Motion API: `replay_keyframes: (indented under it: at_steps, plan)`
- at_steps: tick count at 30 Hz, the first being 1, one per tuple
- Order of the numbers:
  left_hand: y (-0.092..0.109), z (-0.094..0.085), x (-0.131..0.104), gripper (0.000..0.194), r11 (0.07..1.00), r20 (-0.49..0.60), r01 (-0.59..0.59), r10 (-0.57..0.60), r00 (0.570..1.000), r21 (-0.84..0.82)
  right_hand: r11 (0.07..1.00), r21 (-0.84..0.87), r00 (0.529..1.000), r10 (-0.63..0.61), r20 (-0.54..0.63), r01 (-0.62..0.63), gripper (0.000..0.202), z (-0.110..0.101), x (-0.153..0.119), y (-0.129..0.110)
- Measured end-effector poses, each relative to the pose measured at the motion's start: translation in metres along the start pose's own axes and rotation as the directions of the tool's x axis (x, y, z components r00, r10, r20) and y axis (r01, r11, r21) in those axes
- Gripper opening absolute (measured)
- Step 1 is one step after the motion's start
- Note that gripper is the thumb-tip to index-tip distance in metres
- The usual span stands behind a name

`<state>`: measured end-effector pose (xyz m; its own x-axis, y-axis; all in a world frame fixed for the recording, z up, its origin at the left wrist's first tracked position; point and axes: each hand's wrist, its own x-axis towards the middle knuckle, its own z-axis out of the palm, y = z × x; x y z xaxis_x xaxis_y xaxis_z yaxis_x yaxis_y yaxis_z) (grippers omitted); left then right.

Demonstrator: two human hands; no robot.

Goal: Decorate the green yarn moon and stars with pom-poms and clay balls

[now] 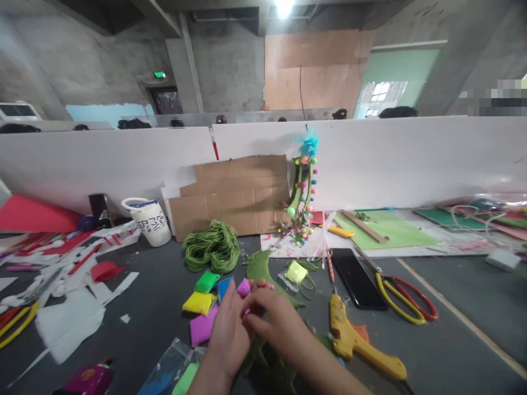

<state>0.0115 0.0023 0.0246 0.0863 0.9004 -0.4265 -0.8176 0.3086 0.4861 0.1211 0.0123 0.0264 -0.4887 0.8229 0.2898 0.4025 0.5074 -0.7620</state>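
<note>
Low in the middle, my left hand [233, 323] is turned palm up, with purple clay [244, 287] at its fingers. My right hand [267, 312] bends over that palm, its fingers curled close together around a small purple bit [247, 312]. Packets of green clay [207, 282], yellow clay [198, 302] and purple clay [202, 327] lie just left of my hands. Behind them rests a green felt crescent [259, 266], partly covered by my fingers. A pale yellow clay packet [296, 272] is to the right.
Green yarn [212, 247] lies before cardboard [230, 197]. A decorated green hanging [304, 192] stands behind. To the right are a black phone [358, 278], scissors [405, 299] and a yellow glue gun [358, 343]. A white cup [152, 224] and paper scraps [69, 318] are left.
</note>
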Motion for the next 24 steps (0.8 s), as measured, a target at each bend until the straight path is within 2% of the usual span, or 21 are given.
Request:
replay_keyframes:
  at_steps: [4,7,9,13,15,18,21,24]
  plan:
    - [0.001,-0.003,0.003,0.035,0.996,-0.058,0.002,-0.007,0.998,-0.088,0.982,-0.134,0.991,-0.130,0.020,0.132,0.017,0.024,-0.004,-0.006]
    - [0.006,-0.011,0.008,0.039,0.992,-0.045,-0.015,0.010,0.999,-0.126,0.910,-0.325,0.965,-0.260,0.038,0.258,0.018,0.027,-0.005,-0.007]
    - [0.010,-0.014,0.009,0.039,0.990,-0.015,-0.010,0.008,1.000,-0.140,0.872,-0.401,0.956,-0.293,0.028,0.280,0.014,0.025,-0.008,-0.008]
    - [0.015,-0.014,0.006,0.043,0.983,-0.003,-0.060,0.060,0.998,-0.172,0.884,-0.371,0.954,-0.299,0.022,0.286,0.033,0.023,-0.020,-0.010]
    - [0.014,-0.011,0.004,0.046,0.980,-0.028,-0.087,0.083,0.996,-0.177,0.886,-0.341,0.948,-0.306,0.080,0.315,0.043,0.022,-0.027,-0.012]
    - [0.010,-0.006,0.000,0.046,0.987,-0.032,-0.028,0.024,0.999,-0.155,0.892,-0.304,0.939,-0.286,0.191,0.333,0.057,0.016,-0.033,-0.017]
    - [0.009,-0.004,-0.003,0.050,0.990,-0.006,0.013,-0.014,1.000,-0.137,0.897,-0.329,0.946,-0.227,0.231,0.295,0.063,0.005,-0.037,-0.019]
    - [0.010,-0.007,0.000,0.057,0.985,0.029,0.003,0.002,1.000,-0.175,0.871,-0.335,0.918,-0.266,0.294,0.360,0.063,-0.002,-0.043,-0.012]
